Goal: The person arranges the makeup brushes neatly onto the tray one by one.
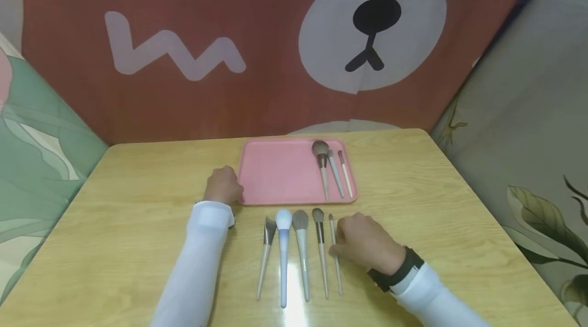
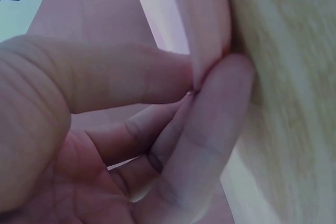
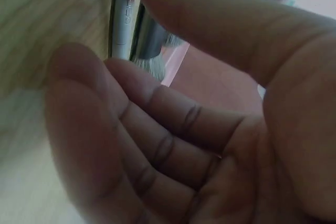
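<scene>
My left hand pinches the left rim of a pink tray between thumb and finger; the left wrist view shows the tray edge close up. Beside the thinnest makeup brush, at the right end of a row, is my right hand. Its thumb tip lies at that brush's handle, with a gap between thumb and bent forefinger. Leftward in the row lie a dark-haired brush, a grey brush, a blue-handled brush and a slanted-tip brush.
On the tray's right side lie a large fluffy brush, a small grey brush and a slim white-handled brush. The wooden table meets a brown cloth with a bear face behind it.
</scene>
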### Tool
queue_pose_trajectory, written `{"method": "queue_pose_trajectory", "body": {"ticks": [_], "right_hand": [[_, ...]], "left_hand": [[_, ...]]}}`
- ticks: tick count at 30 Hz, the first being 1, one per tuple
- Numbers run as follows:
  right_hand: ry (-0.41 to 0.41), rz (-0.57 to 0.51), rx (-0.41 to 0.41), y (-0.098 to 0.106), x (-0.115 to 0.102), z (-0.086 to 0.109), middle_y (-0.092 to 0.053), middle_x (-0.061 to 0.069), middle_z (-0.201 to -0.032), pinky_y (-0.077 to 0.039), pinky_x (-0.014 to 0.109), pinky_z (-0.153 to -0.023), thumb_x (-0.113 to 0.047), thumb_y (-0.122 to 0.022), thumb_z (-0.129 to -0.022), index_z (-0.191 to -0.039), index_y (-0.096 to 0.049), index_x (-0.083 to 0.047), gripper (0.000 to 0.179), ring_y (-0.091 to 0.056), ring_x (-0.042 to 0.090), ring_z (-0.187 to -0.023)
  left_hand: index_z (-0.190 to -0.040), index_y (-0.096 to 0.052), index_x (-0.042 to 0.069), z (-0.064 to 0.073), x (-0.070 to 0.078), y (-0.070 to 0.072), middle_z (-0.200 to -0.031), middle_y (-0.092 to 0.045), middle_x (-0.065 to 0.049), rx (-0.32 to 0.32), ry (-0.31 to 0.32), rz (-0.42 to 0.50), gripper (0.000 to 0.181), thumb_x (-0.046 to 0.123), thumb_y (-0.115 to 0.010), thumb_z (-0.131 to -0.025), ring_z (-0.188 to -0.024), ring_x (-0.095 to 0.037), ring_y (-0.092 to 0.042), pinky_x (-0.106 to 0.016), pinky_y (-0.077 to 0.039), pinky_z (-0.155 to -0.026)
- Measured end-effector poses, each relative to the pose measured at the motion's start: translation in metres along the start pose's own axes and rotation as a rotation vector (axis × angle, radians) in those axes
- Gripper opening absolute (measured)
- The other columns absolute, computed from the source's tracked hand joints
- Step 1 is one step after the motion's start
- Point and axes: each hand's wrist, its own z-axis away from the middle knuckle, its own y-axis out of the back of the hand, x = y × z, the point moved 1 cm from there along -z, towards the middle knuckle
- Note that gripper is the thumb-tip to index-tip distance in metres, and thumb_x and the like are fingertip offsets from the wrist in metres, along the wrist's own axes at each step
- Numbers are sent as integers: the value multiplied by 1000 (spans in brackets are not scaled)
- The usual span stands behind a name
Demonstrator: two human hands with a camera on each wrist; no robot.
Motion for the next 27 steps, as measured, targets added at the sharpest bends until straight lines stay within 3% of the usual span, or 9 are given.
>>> {"method": "queue_pose_trajectory", "body": {"ticks": [6, 12, 19, 27], "right_hand": [[-24, 41, 12, 5, 9, -6, -66, 1, -71, -51, 30, -56, -14, -84, -83, -80, -70, -9, 15, -60, 15, -61], [-20, 49, 54, 11, 16, -12, -68, 5, -77, -51, 30, -57, -5, -76, -87, -92, -73, -4, 5, -58, 16, -64], [9, 91, 79, 10, 20, -16, -72, 8, -88, -52, 30, -60, 0, -74, -89, -100, -75, -6, 13, -58, 15, -70], [13, 103, 89, 9, 21, -20, -75, 10, -92, -56, 33, -65, 3, -74, -86, -100, -76, -6, 16, -63, 16, -74]], "left_hand": [[-87, -73, -5, -1, -1, 0, -87, -71, -20, -7, 8, 3, 16, 2, -78, -74, -72, -31, -60, -32, -49, -59], [-82, -71, -3, -1, -2, 1, -79, -67, -15, -26, 14, 17, 12, 2, -78, -75, -69, -28, -58, -30, -46, -56], [-81, -69, -2, 0, -3, 0, -77, -63, -13, -30, 19, 21, 14, 1, -80, -72, -68, -27, -56, -30, -45, -56], [-81, -69, -1, -2, -3, 0, -78, -64, -14, -17, 8, 8, 17, 3, -81, -70, -70, -29, -57, -32, -47, -57]]}}
